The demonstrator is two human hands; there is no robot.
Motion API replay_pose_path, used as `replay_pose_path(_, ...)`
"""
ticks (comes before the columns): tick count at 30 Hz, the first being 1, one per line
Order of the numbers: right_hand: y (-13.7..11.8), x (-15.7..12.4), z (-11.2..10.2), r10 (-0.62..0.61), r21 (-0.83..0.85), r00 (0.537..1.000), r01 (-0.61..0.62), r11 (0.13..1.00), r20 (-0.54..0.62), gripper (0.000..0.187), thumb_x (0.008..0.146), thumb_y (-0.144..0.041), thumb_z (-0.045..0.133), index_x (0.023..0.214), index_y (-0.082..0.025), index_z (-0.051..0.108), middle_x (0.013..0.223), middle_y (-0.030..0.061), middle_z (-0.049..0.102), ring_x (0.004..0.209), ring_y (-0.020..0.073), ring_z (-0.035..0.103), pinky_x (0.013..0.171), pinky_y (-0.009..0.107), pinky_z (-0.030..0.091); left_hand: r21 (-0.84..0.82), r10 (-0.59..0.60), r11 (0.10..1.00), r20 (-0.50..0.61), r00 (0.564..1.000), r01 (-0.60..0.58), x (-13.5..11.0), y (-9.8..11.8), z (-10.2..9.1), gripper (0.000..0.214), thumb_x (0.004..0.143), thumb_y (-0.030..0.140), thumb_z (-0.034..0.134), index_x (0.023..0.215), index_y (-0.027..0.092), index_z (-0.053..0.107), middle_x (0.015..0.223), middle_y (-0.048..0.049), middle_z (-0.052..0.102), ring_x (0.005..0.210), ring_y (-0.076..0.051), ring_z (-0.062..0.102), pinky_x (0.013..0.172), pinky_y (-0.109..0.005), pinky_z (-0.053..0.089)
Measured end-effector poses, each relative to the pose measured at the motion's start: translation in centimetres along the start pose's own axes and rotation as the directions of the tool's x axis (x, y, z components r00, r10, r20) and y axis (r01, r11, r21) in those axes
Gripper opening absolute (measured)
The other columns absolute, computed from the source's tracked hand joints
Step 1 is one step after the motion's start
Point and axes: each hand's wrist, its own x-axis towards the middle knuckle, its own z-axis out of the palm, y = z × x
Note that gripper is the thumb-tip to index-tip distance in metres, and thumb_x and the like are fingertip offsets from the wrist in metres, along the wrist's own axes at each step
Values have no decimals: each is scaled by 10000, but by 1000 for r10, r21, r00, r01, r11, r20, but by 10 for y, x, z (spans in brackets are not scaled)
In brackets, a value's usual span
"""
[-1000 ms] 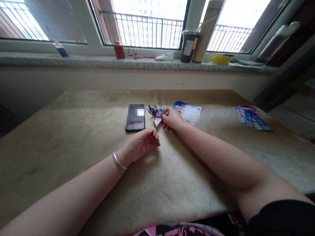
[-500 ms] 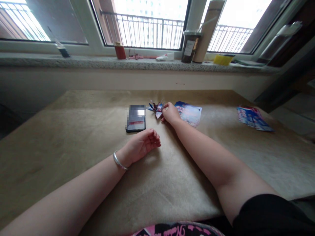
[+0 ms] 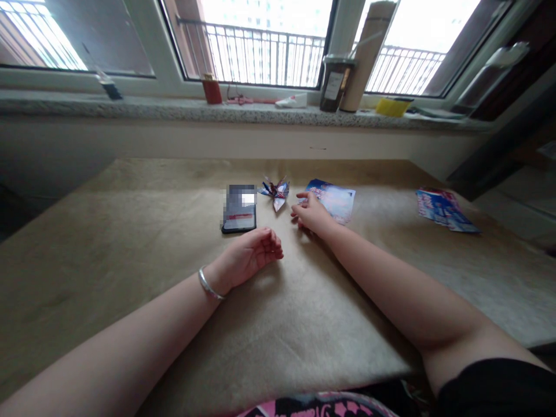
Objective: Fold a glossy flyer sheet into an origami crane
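Observation:
A folded paper flower [image 3: 278, 194] in blue, white and dark red, with pointed petals, stands on the table. Just right of it, and apart from it, is my right hand [image 3: 313, 214], its fingers spread and holding nothing. Beneath and behind that hand lie printed blue and pink paper sheets [image 3: 339, 200], partly covered by the fingers. My left hand [image 3: 252, 258] rests on its side on the table, palm showing, fingers loosely curled around nothing. A phone [image 3: 240, 217] lies flat just beyond the left hand, its screen lit and partly blurred out.
At the right, a fanned stack of printed leaflets [image 3: 447, 209] lies on the beige-covered table [image 3: 286, 341]. Along the windowsill [image 3: 174, 113] stand a red container [image 3: 212, 91], a dark lidded cup [image 3: 335, 87], a cardboard tube [image 3: 362, 63] and a yellow object [image 3: 393, 106].
My right hand has let go of the paper flower and moved right and slightly toward me, its fingers now spread. The flower stays in place. The left hand has hardly moved.

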Motion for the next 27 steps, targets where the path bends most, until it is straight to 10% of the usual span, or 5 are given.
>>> replay_pose_path(9, 23, -46, -44, -277, -500, 961, 242, 832, 4, 173, 802, -236, 523, 939, -199, 621, 734, 2, 645, 652, 132, 570, 633, 246, 404, 39, 8, 999, 7, 1000, -8, -2, 1, -1, 169, 808, 228, 580, 688, 112, 604, 704, -38, 612, 672, -122, 590, 692, -254, 514)
replay_pose_path(20, 22, -43, -59, -432, -858, 895, 135, 496, -108, 292, 833, -336, 508, 1042, -207, 668, 1064, 107, 636, 931, 268, 594, 768, 364, 446, 170, 22, 985, 25, 999, -26, -1, -3, -2, 189, 755, 272, 661, 674, 116, 592, 699, -29, 616, 670, -117, 587, 699, -248, 486)
replay_pose_path(27, 38, -32, -74, -341, -819, 937, 248, 518, 68, 319, 882, -336, 473, 1087, -181, 662, 1155, 89, 660, 1050, 257, 580, 882, 368, 447, 177, 16, 984, 31, 999, -21, 2, -7, -3, 194, 754, 283, 664, 679, 118, 596, 710, -29, 621, 683, -120, 591, 713, -254, 483)
